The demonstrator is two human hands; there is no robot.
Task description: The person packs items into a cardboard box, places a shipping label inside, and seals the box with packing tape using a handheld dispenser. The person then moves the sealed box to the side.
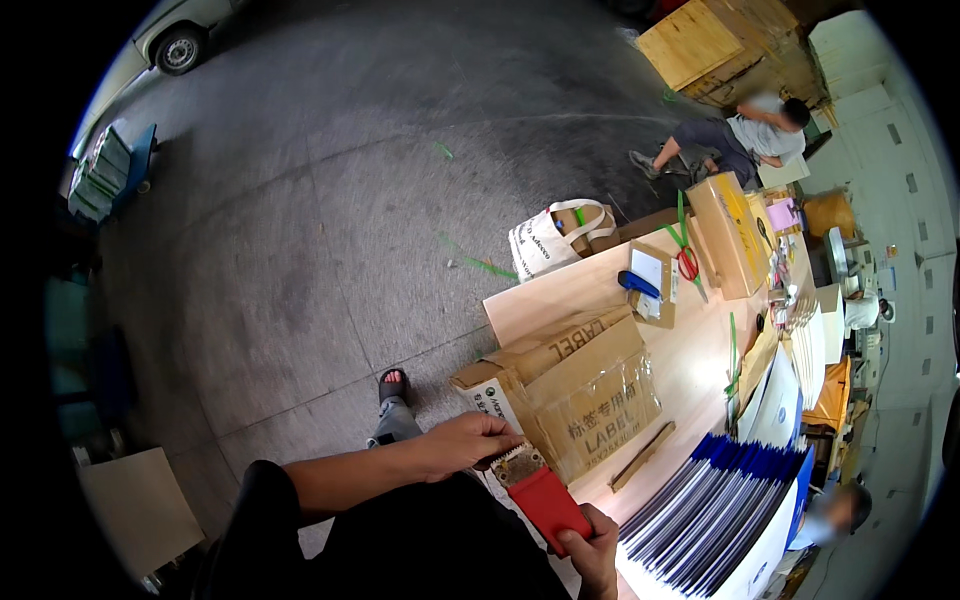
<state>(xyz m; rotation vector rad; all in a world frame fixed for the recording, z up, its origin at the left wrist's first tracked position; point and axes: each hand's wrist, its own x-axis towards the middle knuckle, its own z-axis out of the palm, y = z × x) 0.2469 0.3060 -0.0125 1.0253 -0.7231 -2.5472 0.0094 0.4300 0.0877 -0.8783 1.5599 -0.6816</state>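
A red tape dispenser with a toothed metal end lies in my right hand, whose thumb rests along its near end. My left hand is closed beside the toothed end, its fingertips pinched together there. What those fingers pinch, if anything, is too small to make out. Just beyond both hands, a brown cardboard carton with clear tape across it rests on the pale wooden table. A narrow brown strip lies to the right of the carton.
Blue-edged folders are stacked at the table's near right. Farther back lie a blue stapler, red-handled scissors and a long carton. A white tote bag stands past the table's left edge. Another person sits beyond.
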